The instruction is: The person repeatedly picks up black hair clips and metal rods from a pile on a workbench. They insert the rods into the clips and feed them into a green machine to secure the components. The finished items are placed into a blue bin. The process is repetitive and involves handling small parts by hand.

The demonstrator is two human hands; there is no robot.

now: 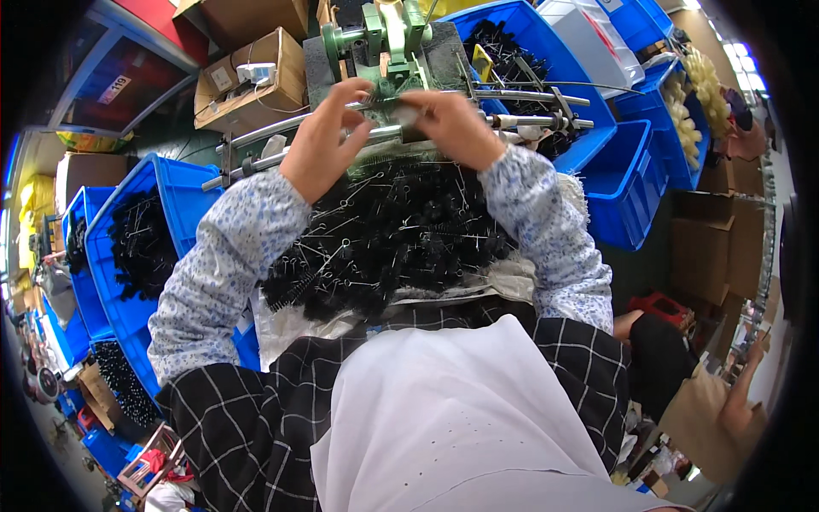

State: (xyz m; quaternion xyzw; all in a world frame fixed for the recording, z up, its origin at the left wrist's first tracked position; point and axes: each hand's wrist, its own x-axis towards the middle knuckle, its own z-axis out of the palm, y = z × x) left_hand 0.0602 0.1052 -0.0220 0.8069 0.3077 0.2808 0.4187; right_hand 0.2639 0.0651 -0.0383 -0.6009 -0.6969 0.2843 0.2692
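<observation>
My left hand [328, 141] is raised at the front of a green machine [388, 43], its fingers curved and the thumb apart; I see nothing in it. Opposite it, my right hand [456, 126] reaches in toward the same spot, its fingertips smeared by motion. Between the hands is a blurred dark bristly patch [389, 89]; whether either hand touches it, I cannot tell. Below them a large heap of black wire brushes [401, 226] with looped metal stems lies in front of me on pale sacking [503, 280].
Metal rods [264, 132] run crosswise by the machine. Blue bins of black brushes [141, 243] flank me left, with another bin [597, 128] at far right. A cardboard box [256, 81] stands far left. Part of another person [725, 410] shows at right.
</observation>
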